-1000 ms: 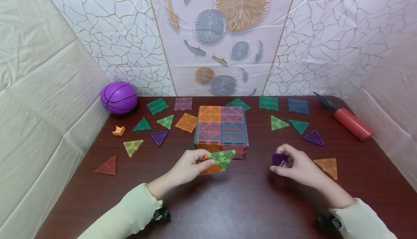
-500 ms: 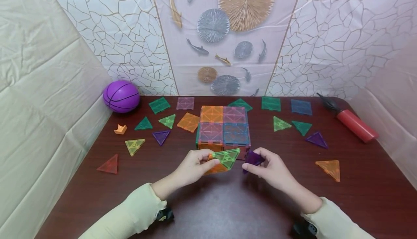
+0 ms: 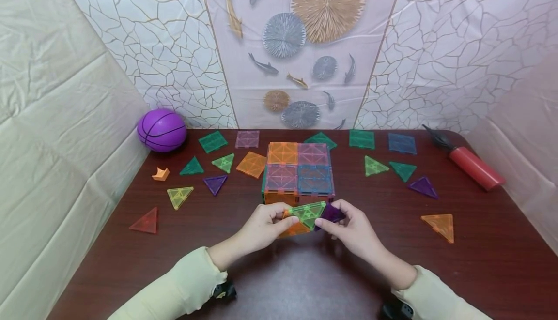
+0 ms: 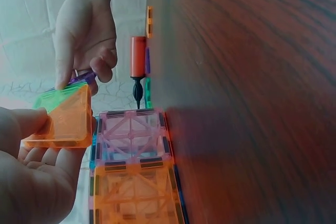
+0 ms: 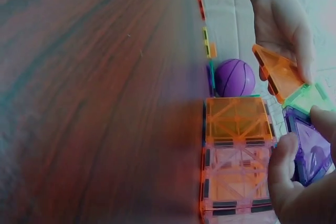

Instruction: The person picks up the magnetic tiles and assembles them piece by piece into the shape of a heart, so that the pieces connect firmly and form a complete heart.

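Note:
My left hand (image 3: 267,224) pinches an orange triangular magnetic tile (image 4: 69,121) that is joined to a light green triangular tile (image 3: 308,211). From the other side my right hand (image 3: 355,228) pinches a purple triangular tile (image 5: 314,145), its edge against the green tile, and the right thumb touches the green one. Both hands hold these pieces above the table, just in front of a block of square tiles (image 3: 315,178). That block has orange, pink and blue squares on top, with orange and pink squares along its front (image 4: 131,135).
Loose triangular and square tiles lie on both sides, among them a red triangle (image 3: 146,221) and an orange triangle (image 3: 441,226). A purple ball (image 3: 161,130) sits at the back left. A red hand pump (image 3: 475,166) lies at the back right.
My right hand has come left from the table's right side with the purple tile, bringing it against the green tile. My left hand has shifted slightly right, still holding the joined tiles.

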`<move>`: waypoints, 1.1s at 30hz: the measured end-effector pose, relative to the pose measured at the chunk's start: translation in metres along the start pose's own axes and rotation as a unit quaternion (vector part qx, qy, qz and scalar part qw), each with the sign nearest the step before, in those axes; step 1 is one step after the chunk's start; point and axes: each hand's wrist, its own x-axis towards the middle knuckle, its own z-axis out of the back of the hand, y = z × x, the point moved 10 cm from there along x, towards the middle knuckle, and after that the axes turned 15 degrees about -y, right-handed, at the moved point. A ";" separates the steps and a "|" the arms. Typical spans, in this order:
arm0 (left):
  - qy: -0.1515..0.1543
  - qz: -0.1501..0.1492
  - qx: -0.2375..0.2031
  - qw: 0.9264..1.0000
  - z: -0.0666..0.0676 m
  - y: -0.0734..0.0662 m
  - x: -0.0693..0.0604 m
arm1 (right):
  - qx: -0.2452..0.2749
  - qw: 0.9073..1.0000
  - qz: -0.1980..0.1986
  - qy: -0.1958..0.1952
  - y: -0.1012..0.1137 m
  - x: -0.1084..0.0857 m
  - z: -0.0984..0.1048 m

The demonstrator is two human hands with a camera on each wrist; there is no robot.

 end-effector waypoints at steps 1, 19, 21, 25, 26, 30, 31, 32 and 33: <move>-0.001 -0.003 0.003 1.000 0.000 0.000 0.000 | 0.003 1.000 -0.002 0.002 -0.001 0.000 -0.001; 0.031 0.016 0.060 0.998 -0.005 0.030 0.005 | -0.116 0.985 0.093 0.086 -0.003 0.006 -0.024; 0.035 0.022 0.069 0.997 -0.006 0.035 0.006 | -0.135 0.982 0.106 0.082 -0.003 0.007 -0.025; 0.044 0.029 0.087 0.995 -0.010 0.043 0.008 | -0.165 0.976 0.111 0.083 -0.007 0.011 -0.028; 0.048 0.030 0.090 0.994 -0.010 0.045 0.008 | -0.169 0.976 0.112 0.085 -0.008 0.011 -0.029; 0.060 0.035 0.100 0.993 -0.013 0.053 0.008 | -0.160 0.977 0.095 0.105 -0.012 0.012 -0.033; 0.061 0.035 0.101 0.992 -0.013 0.054 0.008 | -0.156 0.978 0.091 0.108 -0.013 0.012 -0.033; 0.063 0.036 0.101 0.992 -0.013 0.054 0.008 | -0.153 0.978 0.087 0.111 -0.014 0.012 -0.034; 0.064 0.036 0.100 0.992 -0.013 0.054 0.009 | -0.150 0.979 0.084 0.114 -0.014 0.012 -0.034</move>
